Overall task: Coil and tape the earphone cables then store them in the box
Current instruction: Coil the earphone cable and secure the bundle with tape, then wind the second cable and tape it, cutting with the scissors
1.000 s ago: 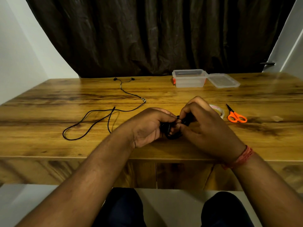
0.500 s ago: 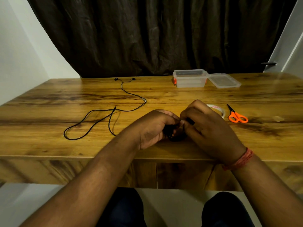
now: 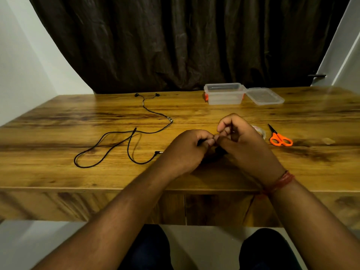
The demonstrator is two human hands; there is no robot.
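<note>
My left hand (image 3: 188, 148) and my right hand (image 3: 246, 145) meet over the middle of the wooden table (image 3: 58, 178), both closed on a small coil of black earphone cable (image 3: 219, 152) that is mostly hidden between them. A second black earphone cable (image 3: 124, 141) lies loose and uncoiled to the left, its earbuds at the far edge and its plug near my left wrist. The clear plastic box (image 3: 224, 93) stands open at the back. The tape roll (image 3: 260, 131) peeks out behind my right hand.
The box's clear lid (image 3: 265, 96) lies just right of the box. Orange-handled scissors (image 3: 279, 138) rest to the right of the tape. A dark curtain hangs behind the table, and the near table edge runs under my forearms.
Both hands have stayed at the coil; my right hand's fingers have lifted and curled higher above it, and less of the coil shows between the hands.
</note>
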